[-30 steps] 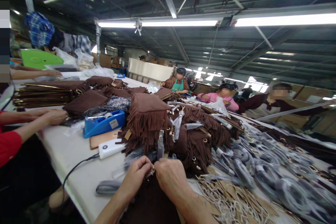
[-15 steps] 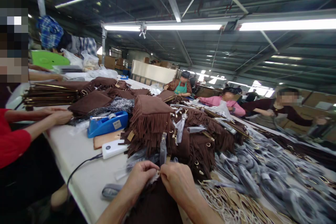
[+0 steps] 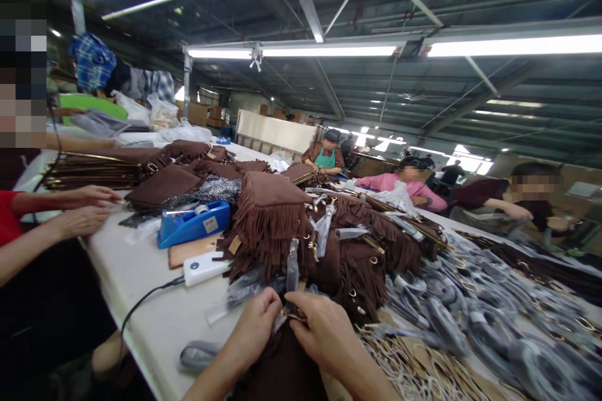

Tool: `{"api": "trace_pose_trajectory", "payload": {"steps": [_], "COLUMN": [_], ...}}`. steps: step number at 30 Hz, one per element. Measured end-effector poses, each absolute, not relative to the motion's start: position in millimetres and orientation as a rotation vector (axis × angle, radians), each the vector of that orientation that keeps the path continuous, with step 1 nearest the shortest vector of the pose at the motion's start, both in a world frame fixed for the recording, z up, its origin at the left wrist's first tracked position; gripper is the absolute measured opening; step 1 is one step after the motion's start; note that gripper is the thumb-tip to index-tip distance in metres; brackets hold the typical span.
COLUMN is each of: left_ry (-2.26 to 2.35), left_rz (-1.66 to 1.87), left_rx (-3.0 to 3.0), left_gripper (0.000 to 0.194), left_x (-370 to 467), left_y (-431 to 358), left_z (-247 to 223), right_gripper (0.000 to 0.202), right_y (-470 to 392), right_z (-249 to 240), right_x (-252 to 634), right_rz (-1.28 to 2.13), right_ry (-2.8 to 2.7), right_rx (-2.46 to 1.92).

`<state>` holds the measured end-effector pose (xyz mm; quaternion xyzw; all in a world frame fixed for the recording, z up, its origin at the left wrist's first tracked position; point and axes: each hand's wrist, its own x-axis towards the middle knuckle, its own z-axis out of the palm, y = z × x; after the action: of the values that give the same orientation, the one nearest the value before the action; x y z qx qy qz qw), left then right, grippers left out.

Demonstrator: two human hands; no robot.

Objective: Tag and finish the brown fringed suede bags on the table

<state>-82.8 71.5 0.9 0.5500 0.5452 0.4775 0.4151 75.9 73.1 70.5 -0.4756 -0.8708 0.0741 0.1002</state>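
My left hand point(image 3: 256, 322) pinches a small gold-coloured metal fitting at the top of a brown suede-like bag point(image 3: 282, 366). A scrap of clear plastic shows by that fitting. My right hand point(image 3: 324, 326) grips the bag's upper edge beside it, thumb and index finger around a dark piece; its other fingers are curled and partly hidden. The bag hangs close in front of me, its lower part out of view. Just beyond my hands lies a pile of brown fringed bags point(image 3: 273, 191), some with plastic-wrapped metal hardware.
A blue tape dispenser point(image 3: 192, 223) and a white power bank point(image 3: 205, 267) with a black cable sit left. Plastic-wrapped coiled straps point(image 3: 442, 310) and tan tags with strings point(image 3: 418, 357) lie right. A co-worker's hands point(image 3: 84, 210) are at the left edge; other people work across the table.
My right thumb and index finger have spread a little around the fitting, while my left hand keeps its pinch. The co-worker's hands at left have drawn back from the bag there.
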Motion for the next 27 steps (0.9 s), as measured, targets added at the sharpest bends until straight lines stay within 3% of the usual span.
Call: {"api": "trace_pose_trajectory", "payload": {"steps": [3,11,17,24,27], "left_ry": [1.397,1.567,1.529,1.467,1.461], "left_rz": [1.182,1.282,1.47,1.453,1.393], "left_rx": [1.446,1.611,1.744,1.646,1.517], "left_gripper": [0.017,0.011,0.021,0.018,0.029], "left_x": [-82,-80,-85,-86,-88], "left_y": [71,69,77,84,86], "left_z": [4,15,26,25,15], "right_gripper": [0.05,0.035,0.023,0.014,0.016], "right_y": [76,98,109,119,122], "right_z": [73,45,38,30,28], "right_x": [87,78,64,59,60], "right_rz": [0.405,1.227,1.181,1.098,1.068], "right_ry": [-2.495,-1.975,-2.001,-2.022,-1.98], "right_rx": [-1.396,-1.284,-1.085,-0.97,-0.989]}}
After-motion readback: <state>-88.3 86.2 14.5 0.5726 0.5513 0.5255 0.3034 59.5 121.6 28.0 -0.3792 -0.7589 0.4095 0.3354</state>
